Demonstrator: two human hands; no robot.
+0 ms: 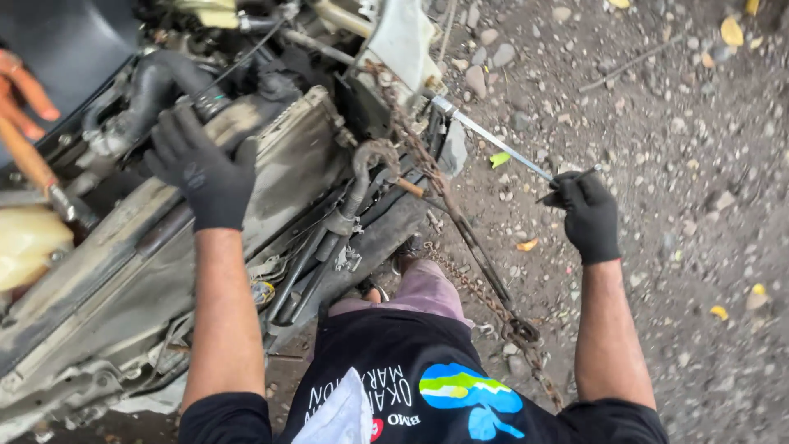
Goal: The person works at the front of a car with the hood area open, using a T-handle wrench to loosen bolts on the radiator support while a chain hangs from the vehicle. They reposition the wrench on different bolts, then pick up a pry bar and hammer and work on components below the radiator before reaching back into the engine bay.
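My left hand, in a black glove, presses flat on the top edge of a dirty car radiator in a stripped engine bay, just below a black rubber hose. My right hand, also gloved in black, is closed around the end of a long metal bar that runs up and left into the car's front. A rusty chain hangs from the engine area down past my knee toward the ground.
Another person's hand shows at the far left edge above a wooden-handled tool. A yellowish plastic tank sits at the left. Gravel ground with stones and yellow leaves lies to the right.
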